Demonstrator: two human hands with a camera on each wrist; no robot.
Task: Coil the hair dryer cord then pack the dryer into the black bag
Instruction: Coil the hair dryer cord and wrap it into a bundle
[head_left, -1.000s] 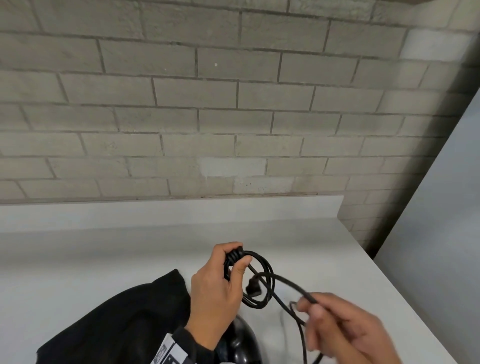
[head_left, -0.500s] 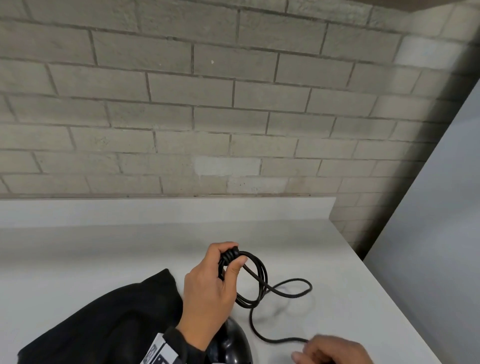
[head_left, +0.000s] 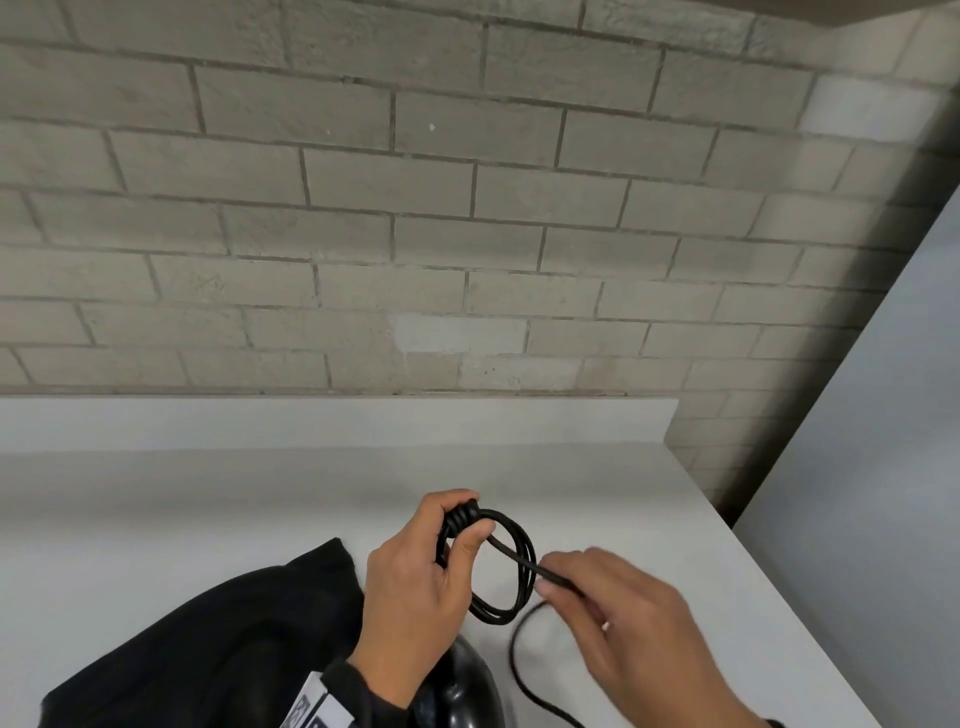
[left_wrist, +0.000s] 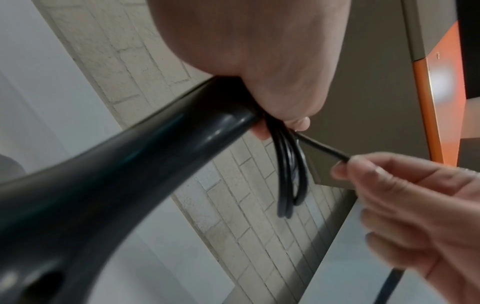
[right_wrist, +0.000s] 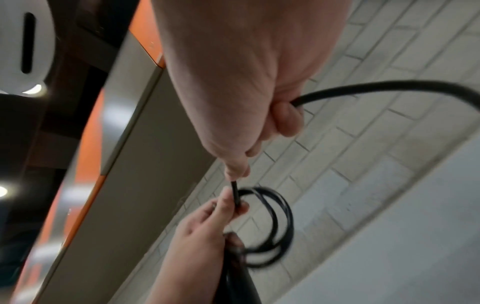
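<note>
- Since half a second before, the right hand (head_left: 628, 618) had come up from the bottom edge of the head view to meet the coil, and the loose loop of cord (head_left: 511, 566) that lay out on the tabletop (head_left: 156, 519) had been drawn in.
- Head view: the left hand (head_left: 415, 587) gripped the bunched top of the coil together with the handle end of the hair dryer (head_left: 462, 696), thumb pressed across the strands; several black loops hung to the right of that hand. The right hand pinched the free run of cord between thumb and forefinger just beside the loops, and the rest of the cord curved down past it to the bottom edge. The black bag (head_left: 208, 644) lay crumpled on the white tabletop, left of the dryer and touching the left forearm. A grey brick wall (head_left: 415, 208) stood behind.
- Left wrist view: the left hand (left_wrist: 259, 61) was curled round the dryer's glossy black handle (left_wrist: 155, 148) and the gathered loops (left_wrist: 288, 174), which hung below the fingertips. The right hand (left_wrist: 415, 216) held a taut strand running out from the bundle.
- Right wrist view: the right hand (right_wrist: 246, 82) was closed on the cord (right_wrist: 363, 88), which entered at the curled fingers and left at the pinching fingertips, reaching straight to the left hand (right_wrist: 197, 236) and its coil (right_wrist: 270, 226).
</note>
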